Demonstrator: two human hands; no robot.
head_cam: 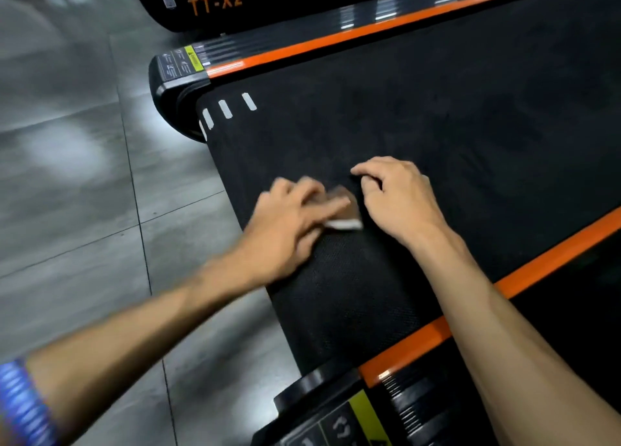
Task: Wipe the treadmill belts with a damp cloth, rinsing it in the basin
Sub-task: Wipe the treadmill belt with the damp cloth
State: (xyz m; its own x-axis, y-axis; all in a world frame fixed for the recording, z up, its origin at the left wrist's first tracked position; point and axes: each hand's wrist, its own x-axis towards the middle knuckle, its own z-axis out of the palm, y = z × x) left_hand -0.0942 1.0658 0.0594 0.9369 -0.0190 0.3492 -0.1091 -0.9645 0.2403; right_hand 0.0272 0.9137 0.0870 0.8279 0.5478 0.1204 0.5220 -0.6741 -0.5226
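The cloth (342, 207) lies on the black treadmill belt (420, 116), between my two hands, near the middle of the view. It is small and crumpled, brownish with a pale edge, and it looks blurry. My left hand (289, 224) is flat on the belt with the fingers spread, and the fingertips lie on the cloth at its 9 o'clock side. It presses the cloth but does not close around it. My right hand (396, 200) is just beside the cloth at 3 o'clock. Its fingers are curled down onto the belt like a loose claw. I cannot tell if they pinch any of the cloth.

My left arm comes in from 8 o'clock, and there is a blue band (23, 405) on it low in the corner. My right arm comes in from 5 o'clock.

Up at 11 o'clock from my hands there are short white marks (225, 108) on the belt near its end. An orange strip (336, 39) runs along the far side of the belt at 12 o'clock. Another orange strip (524, 281) runs along the near side at 4 o'clock, under my right arm. The belt stretches away dark and bare toward 2 o'clock, so there is lots of room there.

The belt ends close to my left hand at 9 o'clock. Past that is the grey tiled floor (67, 177). At 12 o'clock stands a second black machine (268, 12) with orange letters TT-X2.
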